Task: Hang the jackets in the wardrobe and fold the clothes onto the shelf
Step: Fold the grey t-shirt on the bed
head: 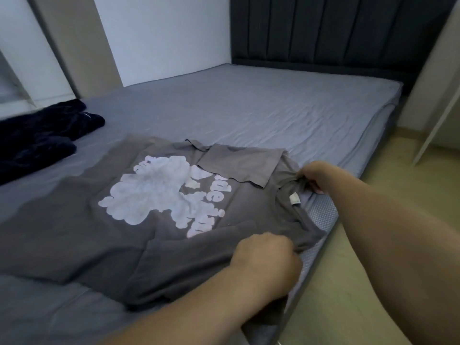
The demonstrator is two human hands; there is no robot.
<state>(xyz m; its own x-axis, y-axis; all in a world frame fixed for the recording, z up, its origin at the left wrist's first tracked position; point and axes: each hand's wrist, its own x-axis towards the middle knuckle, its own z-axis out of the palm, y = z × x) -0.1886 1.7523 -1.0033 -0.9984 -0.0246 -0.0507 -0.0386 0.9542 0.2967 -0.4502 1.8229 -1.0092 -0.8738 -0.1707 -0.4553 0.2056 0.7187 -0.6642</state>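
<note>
A grey T-shirt with a large pale print lies spread on the bed, its collar toward the bed's right edge. One sleeve is folded in over the print near the far shoulder. My left hand grips the near shoulder of the shirt by the collar. My right hand pinches the far shoulder beside the collar, where a small white label shows. A dark navy garment lies crumpled at the left side of the bed.
The bed has a grey fitted sheet and a dark padded headboard at the back. Pale wooden floor runs along the bed's right edge. A white wardrobe panel stands at the far right.
</note>
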